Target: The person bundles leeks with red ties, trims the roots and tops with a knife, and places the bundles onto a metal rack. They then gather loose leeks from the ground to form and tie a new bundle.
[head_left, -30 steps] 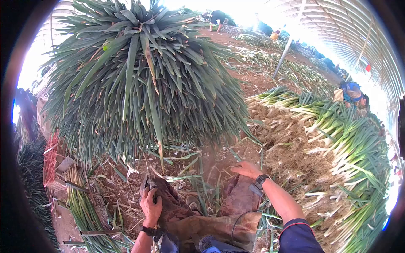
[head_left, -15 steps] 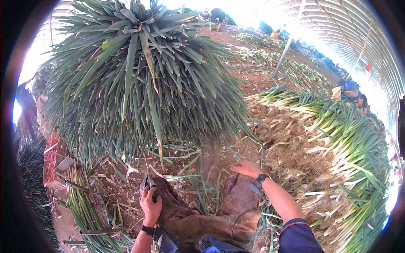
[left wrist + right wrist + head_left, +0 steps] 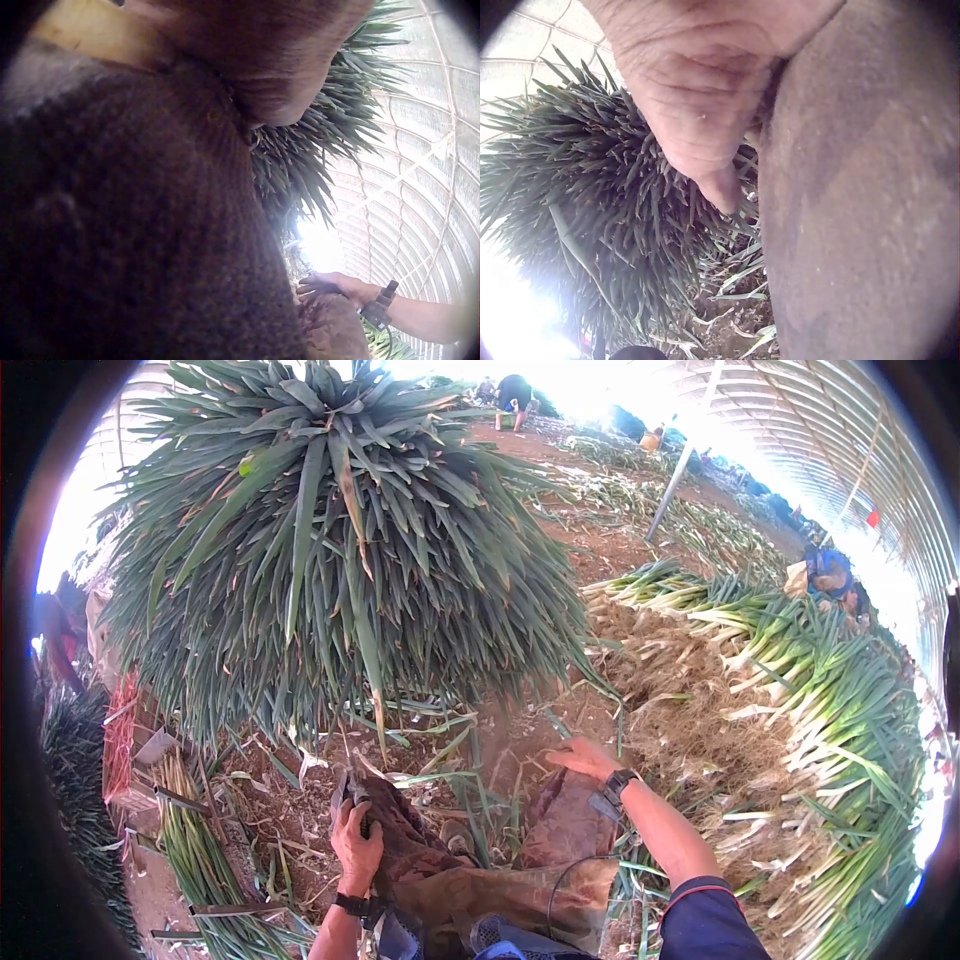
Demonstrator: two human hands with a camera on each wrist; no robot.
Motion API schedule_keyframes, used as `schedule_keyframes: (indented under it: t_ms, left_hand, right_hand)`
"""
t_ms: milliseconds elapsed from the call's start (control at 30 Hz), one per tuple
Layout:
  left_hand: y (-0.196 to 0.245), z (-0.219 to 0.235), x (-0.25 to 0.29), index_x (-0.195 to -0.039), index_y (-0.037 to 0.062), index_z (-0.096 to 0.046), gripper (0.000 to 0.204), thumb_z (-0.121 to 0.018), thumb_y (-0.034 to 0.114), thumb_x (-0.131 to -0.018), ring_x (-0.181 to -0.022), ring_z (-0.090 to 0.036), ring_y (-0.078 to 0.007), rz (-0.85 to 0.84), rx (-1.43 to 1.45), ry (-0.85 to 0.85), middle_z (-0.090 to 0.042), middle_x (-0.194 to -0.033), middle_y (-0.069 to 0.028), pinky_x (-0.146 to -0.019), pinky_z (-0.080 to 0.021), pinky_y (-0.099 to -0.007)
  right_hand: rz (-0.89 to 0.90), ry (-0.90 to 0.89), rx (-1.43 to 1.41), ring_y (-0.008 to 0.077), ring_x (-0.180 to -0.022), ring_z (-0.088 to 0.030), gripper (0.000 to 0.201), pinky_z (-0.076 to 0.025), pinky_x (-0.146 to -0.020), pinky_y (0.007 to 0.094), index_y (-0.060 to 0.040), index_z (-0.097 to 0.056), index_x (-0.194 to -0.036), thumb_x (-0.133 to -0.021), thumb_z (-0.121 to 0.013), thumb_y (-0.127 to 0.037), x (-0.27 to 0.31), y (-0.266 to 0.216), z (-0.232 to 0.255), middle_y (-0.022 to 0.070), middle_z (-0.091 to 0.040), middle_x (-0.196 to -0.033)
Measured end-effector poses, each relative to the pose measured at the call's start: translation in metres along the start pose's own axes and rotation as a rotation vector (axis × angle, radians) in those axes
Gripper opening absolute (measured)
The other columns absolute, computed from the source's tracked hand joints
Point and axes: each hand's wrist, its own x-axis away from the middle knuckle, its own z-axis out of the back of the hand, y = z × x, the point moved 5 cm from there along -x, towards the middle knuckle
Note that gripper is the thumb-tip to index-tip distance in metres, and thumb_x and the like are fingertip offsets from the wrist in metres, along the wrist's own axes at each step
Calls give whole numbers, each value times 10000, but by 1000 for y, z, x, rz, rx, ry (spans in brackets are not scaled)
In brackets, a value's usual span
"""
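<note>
In the head view, the left hand (image 3: 357, 842) rests on one knee of the brown trousers (image 3: 410, 845), its fingers bent loosely over the cloth. The right hand (image 3: 586, 758) lies on the other knee with its fingers relaxed; the right wrist view shows that hand (image 3: 697, 97) against the cloth (image 3: 855, 187). Neither hand shows anything held. In front of the knees stands a large heap of green leafy stalks (image 3: 340, 560), not touched by either hand.
Pulled leeks (image 3: 830, 710) with white stems and roots lie along the right. A bundle of green stalks (image 3: 200, 850) lies at the lower left beside red netting (image 3: 120, 735). A slanted pole (image 3: 685, 455) and a bending person (image 3: 514, 396) are farther back.
Both hands stay in place on the knees. The distant person at the top has shifted slightly, and the figure at the far left has moved a little.
</note>
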Motion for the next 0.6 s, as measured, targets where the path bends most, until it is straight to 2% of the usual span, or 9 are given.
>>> schedule_keyframes:
  t_ms: [67,600]
  left_hand:
    - [-1,0,0,-1106,80,-663,395,-698,88,-712,-1093,-587,-413,17,1,-23,-601,-1224,-202,-935,-487,-467]
    - [1,1,-2,-1108,83,-662,398,-698,86,-711,-1100,-582,-419,18,0,-41,-599,-1215,-212,-938,-485,-466]
  right_hand:
    - [-3,2,14,361,-1007,-664,607,-488,-871,423,-6,-678,-1158,-889,-597,-544,0,-1,1,224,-702,-1060]
    - [2,12,2,372,-1035,-653,633,-486,-895,424,-7,-677,-1161,-877,-592,-566,-2,3,-2,227,-694,-1084]
